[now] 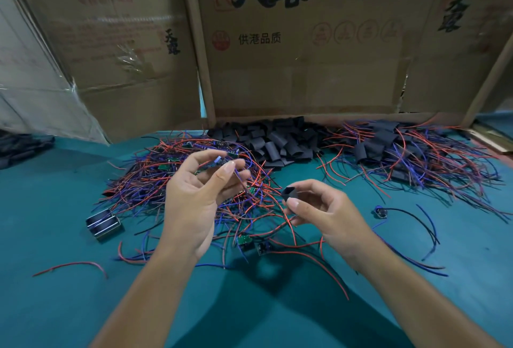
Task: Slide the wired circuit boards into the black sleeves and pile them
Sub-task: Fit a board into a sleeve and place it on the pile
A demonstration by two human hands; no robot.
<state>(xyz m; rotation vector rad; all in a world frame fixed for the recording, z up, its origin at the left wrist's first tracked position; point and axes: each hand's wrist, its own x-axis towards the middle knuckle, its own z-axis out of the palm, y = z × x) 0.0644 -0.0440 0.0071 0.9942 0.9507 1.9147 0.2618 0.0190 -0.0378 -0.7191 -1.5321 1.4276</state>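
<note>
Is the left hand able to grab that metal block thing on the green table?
Probably not right now: the left hand is pinching a wired circuit board. The metal block itself lies uncovered nearby.

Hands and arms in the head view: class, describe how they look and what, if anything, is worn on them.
Both hands, the left hand and the right hand, are bare: no gloves, rings or watch show. Both forearms are bare too, with no sleeve or cuff in view down to the frame's lower edge. Fingernails are short and unpainted. No straps, cables or markings show on either arm.
</note>
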